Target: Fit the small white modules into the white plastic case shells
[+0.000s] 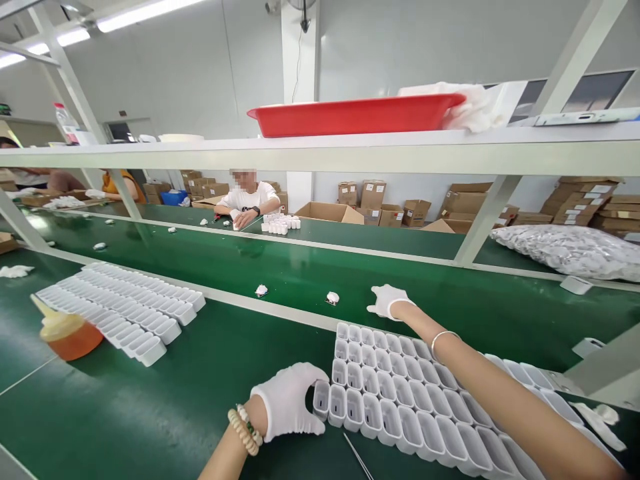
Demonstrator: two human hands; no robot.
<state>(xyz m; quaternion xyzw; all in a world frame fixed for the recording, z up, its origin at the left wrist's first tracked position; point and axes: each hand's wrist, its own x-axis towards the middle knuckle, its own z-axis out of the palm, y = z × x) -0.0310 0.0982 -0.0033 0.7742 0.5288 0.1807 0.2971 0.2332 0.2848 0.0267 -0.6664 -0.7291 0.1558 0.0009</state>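
Observation:
My left hand (293, 400), in a white glove with bead bracelets at the wrist, has its thumb and fingers around the end white plastic cup (321, 400) of the nearest row. That cup stands against several rows of like open-topped cups (395, 417), some with a small dark mark or slot inside. My right hand (390, 302), also gloved, reaches across the rows over the green belt (295, 270). Its fingers are apart, with nothing seen in them. Left of it on the belt lies a small white part (333, 298), and farther left a similar part (261, 291).
Metal tweezers (358, 457) lie by the near cups. On the left are more rows of cups (145, 320) and an orange squeeze bottle (73, 333). A shelf (320, 157) with a red tray (355, 117) spans above. Across the belt a co-worker (253, 200) sits.

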